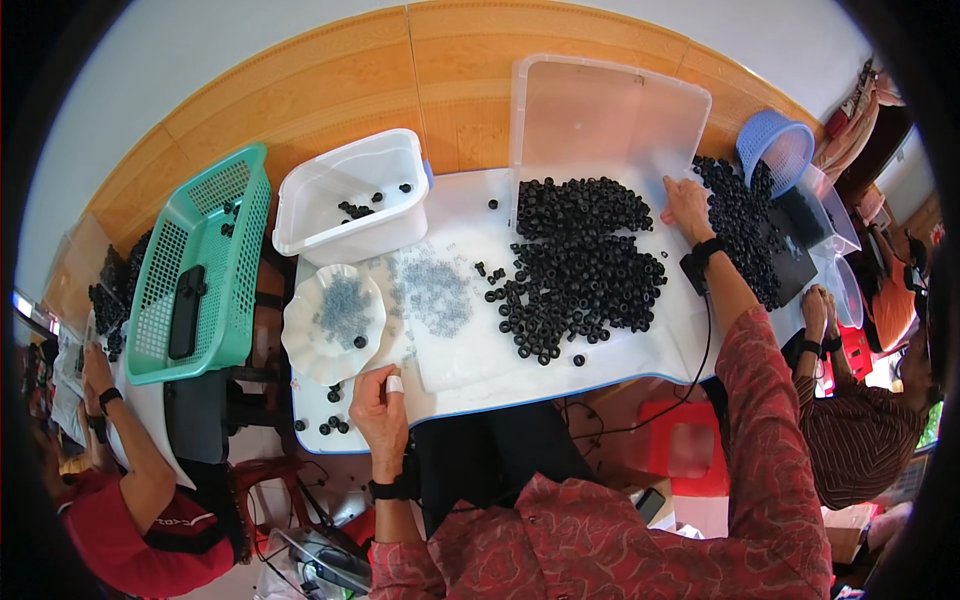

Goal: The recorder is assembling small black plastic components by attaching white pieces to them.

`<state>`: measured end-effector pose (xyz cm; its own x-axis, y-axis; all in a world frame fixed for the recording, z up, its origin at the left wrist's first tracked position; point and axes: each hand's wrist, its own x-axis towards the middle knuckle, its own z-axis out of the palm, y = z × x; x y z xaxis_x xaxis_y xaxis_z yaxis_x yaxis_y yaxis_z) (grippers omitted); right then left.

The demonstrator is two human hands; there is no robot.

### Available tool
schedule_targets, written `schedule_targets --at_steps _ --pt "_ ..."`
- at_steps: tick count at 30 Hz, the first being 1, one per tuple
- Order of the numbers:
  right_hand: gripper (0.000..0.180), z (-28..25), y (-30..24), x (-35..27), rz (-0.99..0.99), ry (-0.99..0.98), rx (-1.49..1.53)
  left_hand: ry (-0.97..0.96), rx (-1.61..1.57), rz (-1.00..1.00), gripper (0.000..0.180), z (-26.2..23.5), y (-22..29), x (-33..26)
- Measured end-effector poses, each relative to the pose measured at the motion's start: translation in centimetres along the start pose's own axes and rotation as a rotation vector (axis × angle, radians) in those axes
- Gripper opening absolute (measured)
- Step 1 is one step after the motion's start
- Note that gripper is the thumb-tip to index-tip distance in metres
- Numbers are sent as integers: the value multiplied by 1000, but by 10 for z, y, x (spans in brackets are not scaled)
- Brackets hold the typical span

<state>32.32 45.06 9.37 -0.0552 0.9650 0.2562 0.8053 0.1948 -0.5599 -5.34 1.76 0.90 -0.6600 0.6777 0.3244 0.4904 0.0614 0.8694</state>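
Observation:
My left hand [380,412] is at the front edge of the white-topped table with its fingers curled closed. White tape wraps one finger, and anything inside the fingers is hidden. Beside it sits a scalloped white dish [303,335] with small clear pieces [345,308] and one black part on them. My right hand [688,212] reaches to the right side of a large pile of black ring-shaped parts [585,280], by the lower edge of a translucent bin [610,115] tipped on its side. Its thumb and forefinger are apart, with nothing visible between them.
More clear pieces [435,295] lie mid-table. A white tub [350,240] and a green basket [200,300] hold a few black parts. A blue basket [775,145] lies tipped by another black heap [735,220]. Co-workers sit at both sides; a red stool [690,485] stands below.

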Motion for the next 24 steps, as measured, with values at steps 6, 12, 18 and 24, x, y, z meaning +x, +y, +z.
schedule_targets --at_steps 6,12,18,24 --pt "56 6 3 2 -28 16 -40 -3 18 -1 18 -1 -5 -1" --pt "56 16 -3 -4 -19 77 11 3 34 1 18 -2 -4 -2" --pt "56 28 11 2 -177 177 -24 4 53 15 17 -2 0 0" --pt "46 6 -23 -16 178 29 -108 12 21 22 17 0 -1 -1"
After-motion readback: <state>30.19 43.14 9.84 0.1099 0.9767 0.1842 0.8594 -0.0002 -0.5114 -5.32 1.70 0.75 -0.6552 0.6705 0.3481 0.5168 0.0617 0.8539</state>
